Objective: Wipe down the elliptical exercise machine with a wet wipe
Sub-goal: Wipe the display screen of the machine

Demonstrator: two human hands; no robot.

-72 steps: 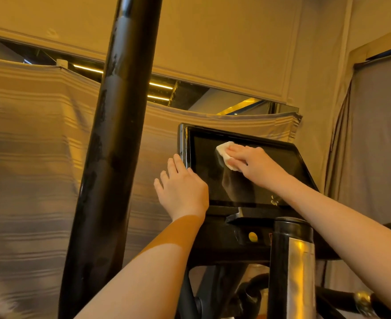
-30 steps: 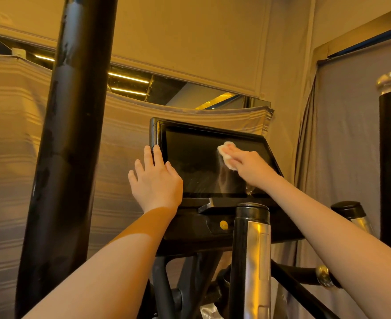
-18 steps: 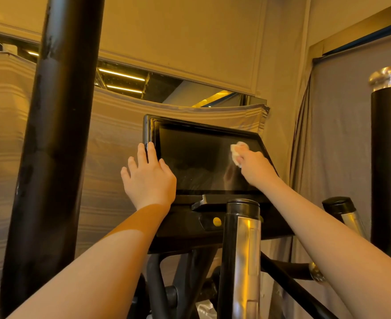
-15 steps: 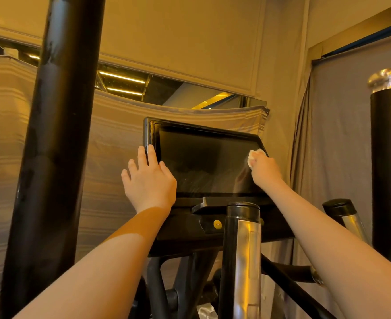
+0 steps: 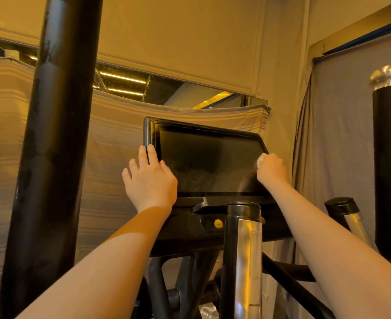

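White and bunched small, the wipe sits at the right edge of the screen, a little right of the frame's centre, pinched in the curled fingers of the right hand, which presses it against the bezel where the dark glass ends. Only a small bit of the wipe shows above the knuckles. Faint streaks and specks show low on the glass; no writing, logo or brand can be read on the screen or its frame. The left hand lies flat with fingers straight and slightly spread, its fingertips on the screen's left edge and its palm over the lower left corner, gripping nothing. Below the screen runs a black console with a round yellow button bearing a small dark mark too small to read. In front of it, at lower centre, stands a post with a black cap and a shiny metal face. A second, similar post stands at lower right, tilted. A thick black pole crosses the left of the frame from top to bottom, and another black handle with a shiny silver cap rises at the far right. Behind the machine hangs a striped cloth, sagging to uncover a strip of mirror with reflected light bars in the upper left; a grey curtain hangs at right.
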